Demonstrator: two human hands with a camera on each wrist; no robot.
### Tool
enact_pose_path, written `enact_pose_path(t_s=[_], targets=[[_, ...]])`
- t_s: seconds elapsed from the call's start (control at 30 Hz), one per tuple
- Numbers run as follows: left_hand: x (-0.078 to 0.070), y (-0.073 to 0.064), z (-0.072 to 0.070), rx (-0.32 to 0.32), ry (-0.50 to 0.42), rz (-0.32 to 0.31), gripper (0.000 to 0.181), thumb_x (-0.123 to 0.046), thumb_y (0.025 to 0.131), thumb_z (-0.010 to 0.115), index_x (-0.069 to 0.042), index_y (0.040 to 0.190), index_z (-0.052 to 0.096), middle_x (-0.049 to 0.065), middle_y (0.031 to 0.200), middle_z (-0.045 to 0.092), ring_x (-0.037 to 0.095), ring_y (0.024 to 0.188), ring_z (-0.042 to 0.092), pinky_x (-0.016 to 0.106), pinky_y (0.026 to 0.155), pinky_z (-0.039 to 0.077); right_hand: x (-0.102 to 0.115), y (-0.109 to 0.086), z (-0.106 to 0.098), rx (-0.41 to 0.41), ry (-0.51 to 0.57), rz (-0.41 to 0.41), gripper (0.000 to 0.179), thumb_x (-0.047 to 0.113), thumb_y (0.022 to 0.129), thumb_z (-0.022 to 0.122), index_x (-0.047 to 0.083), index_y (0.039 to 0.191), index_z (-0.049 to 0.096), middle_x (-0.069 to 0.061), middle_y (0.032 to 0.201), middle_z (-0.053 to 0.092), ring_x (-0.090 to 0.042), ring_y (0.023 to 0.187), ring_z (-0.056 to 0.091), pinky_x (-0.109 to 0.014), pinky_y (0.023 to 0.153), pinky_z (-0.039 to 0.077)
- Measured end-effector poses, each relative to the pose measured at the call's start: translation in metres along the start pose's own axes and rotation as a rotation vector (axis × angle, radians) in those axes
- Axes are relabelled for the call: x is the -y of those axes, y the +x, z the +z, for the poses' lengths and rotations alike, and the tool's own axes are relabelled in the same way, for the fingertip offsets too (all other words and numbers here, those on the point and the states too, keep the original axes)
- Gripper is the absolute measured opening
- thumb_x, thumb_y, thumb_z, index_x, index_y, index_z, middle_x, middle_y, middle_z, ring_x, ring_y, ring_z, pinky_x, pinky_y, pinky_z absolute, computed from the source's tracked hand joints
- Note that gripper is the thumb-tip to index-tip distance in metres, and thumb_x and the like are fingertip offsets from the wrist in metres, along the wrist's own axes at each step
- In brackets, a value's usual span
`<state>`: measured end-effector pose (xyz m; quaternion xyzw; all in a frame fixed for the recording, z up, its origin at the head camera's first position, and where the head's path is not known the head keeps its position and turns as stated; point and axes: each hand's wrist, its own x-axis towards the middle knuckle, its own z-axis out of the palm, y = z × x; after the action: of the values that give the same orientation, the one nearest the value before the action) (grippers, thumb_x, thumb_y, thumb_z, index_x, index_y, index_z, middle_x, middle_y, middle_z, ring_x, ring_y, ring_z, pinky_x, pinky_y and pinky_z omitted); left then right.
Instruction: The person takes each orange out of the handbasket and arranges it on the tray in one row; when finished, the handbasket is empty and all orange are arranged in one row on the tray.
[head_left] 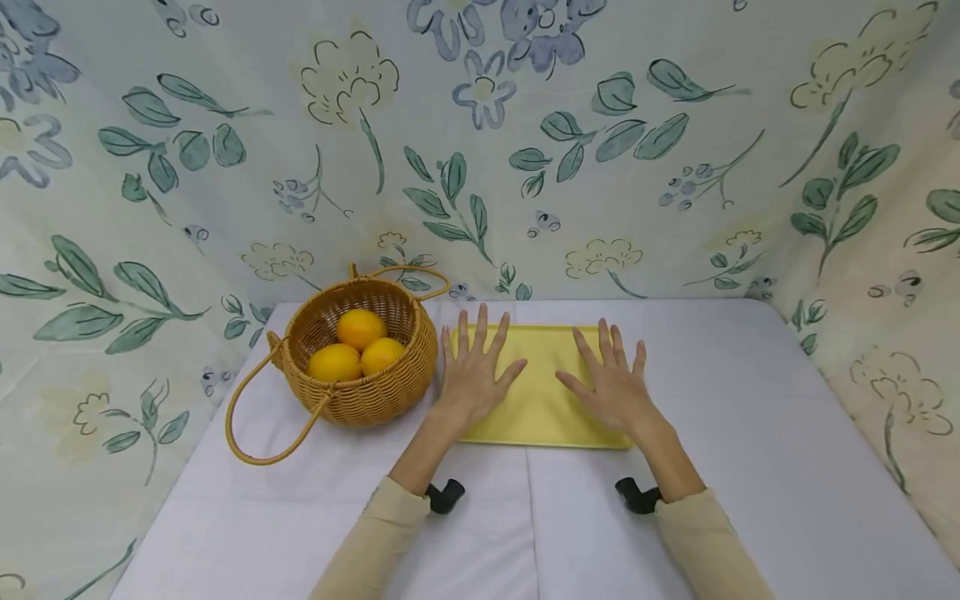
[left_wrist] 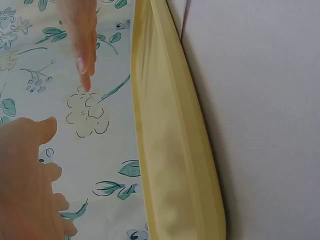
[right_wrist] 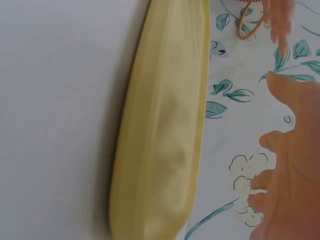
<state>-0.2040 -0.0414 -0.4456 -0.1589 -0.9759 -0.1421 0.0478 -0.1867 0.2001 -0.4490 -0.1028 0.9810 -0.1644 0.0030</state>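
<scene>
1. Fingers (head_left: 481, 327) of the left grip (head_left: 472, 385) are spread and straight, pinching nothing; the right grip (head_left: 615, 392) is spread likewise.
2. Yellow tray (head_left: 538, 392) lies below both grips, one over each end; the wrist views suggest a gap under the palms, so neither seems to bear on it.
3. Wicker basket (head_left: 382, 404) stands just beside the left grip, on its outer side, perhaps so the tray stays uncovered yet the basket is within reach.
4. Three oranges (head_left: 334, 363) sit inside, left of the left grip; the basket's wall presumably stops such round fruit rolling.
5. One handle (head_left: 258, 460) hangs outward, away from the left grip, and the other (head_left: 431, 268) leans back beyond it, leaving the mouth uncrossed.
6. White cloth (head_left: 750, 400) covers the tabletop beneath, probably limiting sliding.
</scene>
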Motion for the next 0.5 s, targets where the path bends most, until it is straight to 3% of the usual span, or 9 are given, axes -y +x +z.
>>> enact_pose_path(t_s=[0.2,0.5], targets=[[0.003,-0.002,-0.015,0.023,0.003,0.013,0.077,-0.067,0.105,0.028,-0.031,0.168,-0.001,0.008,0.175,-0.013,0.039,0.161,-0.014,0.066,0.128,-0.005,-0.019,-0.007,-0.007,0.043,0.051,0.034,0.084,0.061,0.105,0.042,0.014,0.168,0.013,-0.029,0.171,-0.010,-0.050,0.158,-0.010,-0.077,0.118,-0.014],[0.006,-0.012,-0.045,0.013,-0.120,0.076,0.078,-0.063,0.106,0.034,-0.030,0.167,-0.002,0.009,0.175,-0.015,0.038,0.160,-0.017,0.065,0.126,-0.011,-0.045,-0.013,-0.011,0.119,0.071,0.069,0.084,0.061,0.105,0.042,0.012,0.167,0.013,-0.033,0.169,-0.010,-0.055,0.156,-0.005,-0.079,0.116,-0.013]])
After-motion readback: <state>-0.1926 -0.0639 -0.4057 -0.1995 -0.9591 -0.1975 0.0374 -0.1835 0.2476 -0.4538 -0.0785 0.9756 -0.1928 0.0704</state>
